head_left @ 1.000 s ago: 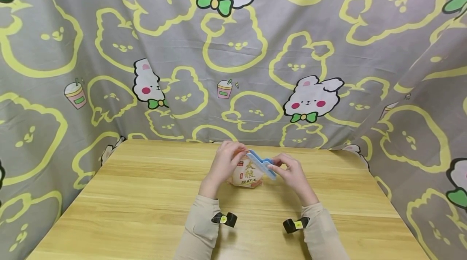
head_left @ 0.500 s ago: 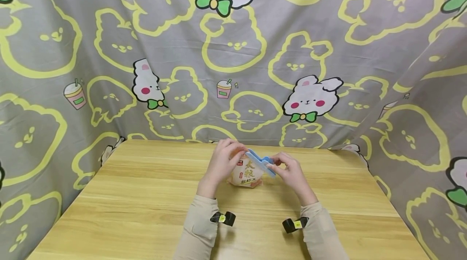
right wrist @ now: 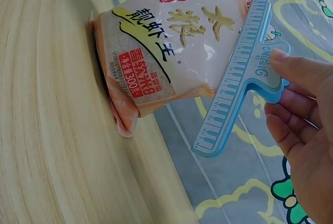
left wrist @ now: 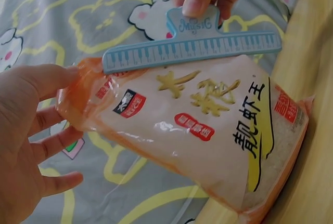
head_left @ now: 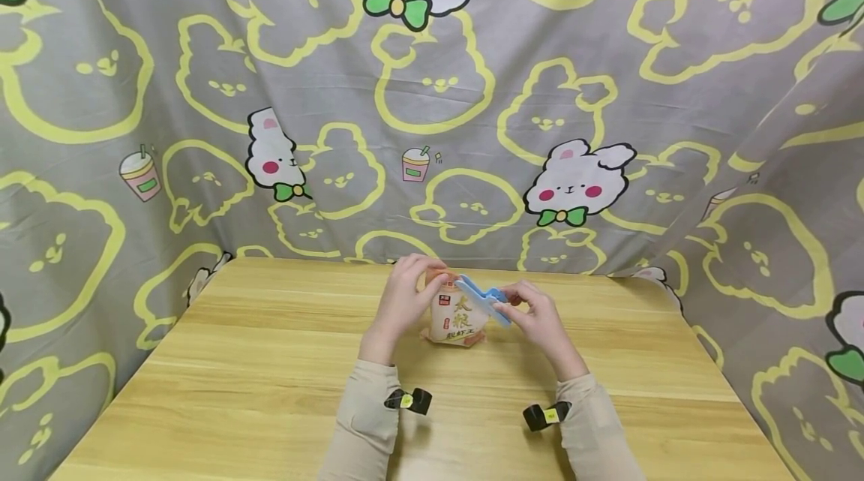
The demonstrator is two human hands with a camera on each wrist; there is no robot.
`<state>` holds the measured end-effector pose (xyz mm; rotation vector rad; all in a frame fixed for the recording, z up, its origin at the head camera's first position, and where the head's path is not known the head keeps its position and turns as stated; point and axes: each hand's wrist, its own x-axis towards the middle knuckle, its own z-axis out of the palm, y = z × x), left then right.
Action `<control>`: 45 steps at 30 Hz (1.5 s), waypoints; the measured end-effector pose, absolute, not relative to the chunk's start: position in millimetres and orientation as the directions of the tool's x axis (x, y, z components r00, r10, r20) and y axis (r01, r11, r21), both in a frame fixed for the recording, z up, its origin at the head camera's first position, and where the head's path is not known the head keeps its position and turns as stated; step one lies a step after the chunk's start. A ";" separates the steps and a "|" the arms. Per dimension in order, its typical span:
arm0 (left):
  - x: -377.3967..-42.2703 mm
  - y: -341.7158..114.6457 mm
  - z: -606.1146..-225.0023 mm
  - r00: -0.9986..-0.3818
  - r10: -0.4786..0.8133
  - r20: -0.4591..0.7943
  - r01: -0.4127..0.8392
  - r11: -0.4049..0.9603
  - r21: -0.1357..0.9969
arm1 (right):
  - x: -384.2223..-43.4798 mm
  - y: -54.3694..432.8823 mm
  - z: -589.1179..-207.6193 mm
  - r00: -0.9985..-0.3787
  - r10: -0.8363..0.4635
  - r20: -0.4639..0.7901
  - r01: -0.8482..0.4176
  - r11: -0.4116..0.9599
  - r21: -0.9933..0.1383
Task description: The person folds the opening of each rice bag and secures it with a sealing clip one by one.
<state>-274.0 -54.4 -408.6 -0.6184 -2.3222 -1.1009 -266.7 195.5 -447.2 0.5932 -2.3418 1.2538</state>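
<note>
A clear and orange bag of rice (head_left: 457, 322) with gold and black lettering stands upright on the table. Across its upper right edge lies a long light-blue clip (left wrist: 192, 51) printed with piano keys, tilted in the head view. My right hand (head_left: 542, 320) pinches the clip's handle between thumb and fingers. At the bag's orange top corner, my left hand (left wrist: 26, 130) holds the plastic between its thumb and a finger partly behind it; its other fingers are spread. The right wrist view shows the clip (right wrist: 234, 86) along the bag's edge, its lower end reaching past the bag.
The wooden table (head_left: 236, 376) extends around the bag on all sides. A grey curtain (head_left: 324, 91) with yellow and white cartoon figures hangs behind the table and along both sides. Each sleeve carries a small black wrist camera (head_left: 420, 401).
My left hand has shifted slightly left and up, showing more of the bag's orange top. The clip has tilted only a little, and my right hand stays nearly in place on it.
</note>
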 end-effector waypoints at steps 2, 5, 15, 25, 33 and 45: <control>-274.4 -56.5 -407.9 -0.768 0.182 0.615 0.592 0.567 0.572 | -265.5 194.0 -445.8 -0.823 -0.164 0.543 -0.541 0.518 -0.663; -274.7 -59.0 -407.1 -0.760 0.175 0.626 0.600 0.561 0.570 | -259.0 189.9 -437.4 -0.826 -0.161 0.540 -0.534 0.529 -0.659; -277.5 -64.9 -410.7 -0.773 0.153 0.616 0.583 0.555 0.594 | -249.3 184.4 -424.3 -0.823 -0.174 0.541 -0.541 0.528 -0.654; -281.0 -66.5 -416.4 -0.770 0.134 0.623 0.584 0.542 0.605 | -267.8 193.4 -449.3 -0.819 -0.157 0.553 -0.546 0.510 -0.665; -283.0 -64.7 -420.4 -0.757 0.115 0.643 0.592 0.538 0.600 | -267.2 193.2 -447.8 -0.812 -0.163 0.560 -0.556 0.505 -0.660; -286.0 -59.6 -427.8 -0.743 0.075 0.665 0.608 0.491 0.624 | -266.4 191.5 -446.8 -0.828 -0.151 0.540 -0.533 0.510 -0.675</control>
